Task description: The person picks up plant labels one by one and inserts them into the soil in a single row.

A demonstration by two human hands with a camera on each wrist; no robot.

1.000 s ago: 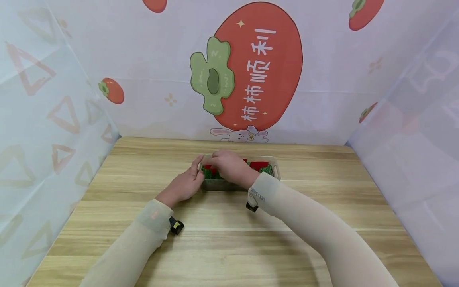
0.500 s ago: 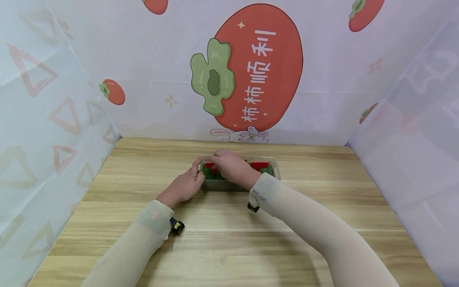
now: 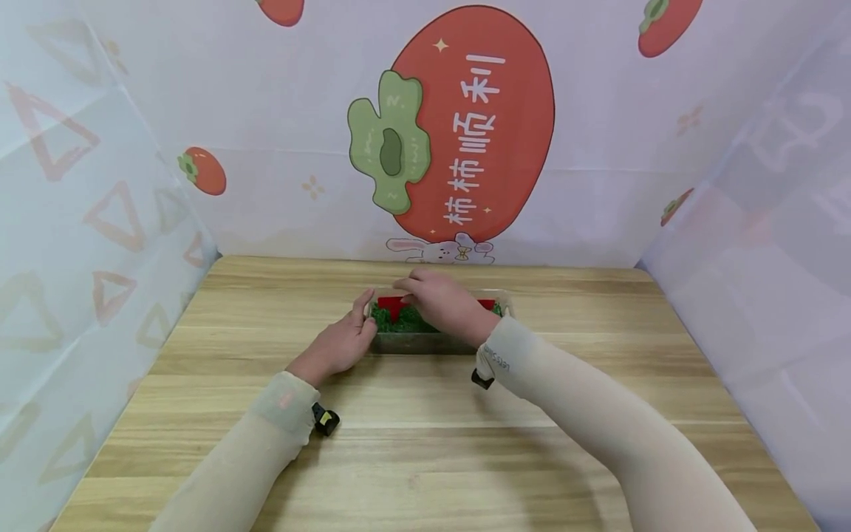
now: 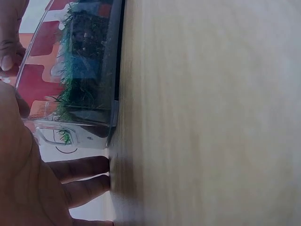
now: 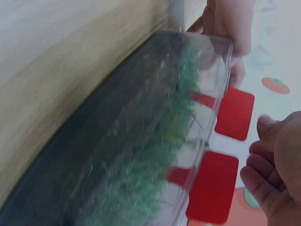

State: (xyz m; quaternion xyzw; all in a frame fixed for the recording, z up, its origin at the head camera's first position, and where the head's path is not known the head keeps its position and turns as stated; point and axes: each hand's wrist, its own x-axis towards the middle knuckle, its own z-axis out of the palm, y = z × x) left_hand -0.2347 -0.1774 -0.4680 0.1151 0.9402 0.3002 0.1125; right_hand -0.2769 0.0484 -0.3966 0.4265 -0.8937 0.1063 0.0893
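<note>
A clear plastic planter box holds dark soil and green grass-like sprouts. Red T-shaped plant labels stand in it, one at the left and one partly showing at the right. At the box's left end, my left hand touches the corner with its thumb, while its other fingers stretch down to the tabletop. Above the middle of the box is my right hand, loosely curled and holding nothing. In the right wrist view it sits just apart from two red labels.
The box stands toward the back of a wooden table. Behind it rises a white backdrop printed with persimmons and a rabbit. Similar cloth walls flank the table on both sides. A small black camera is strapped at the left wrist.
My right hand has moved right, away from the left red label, which now shows more fully. My left hand has stayed at the box's left end.
</note>
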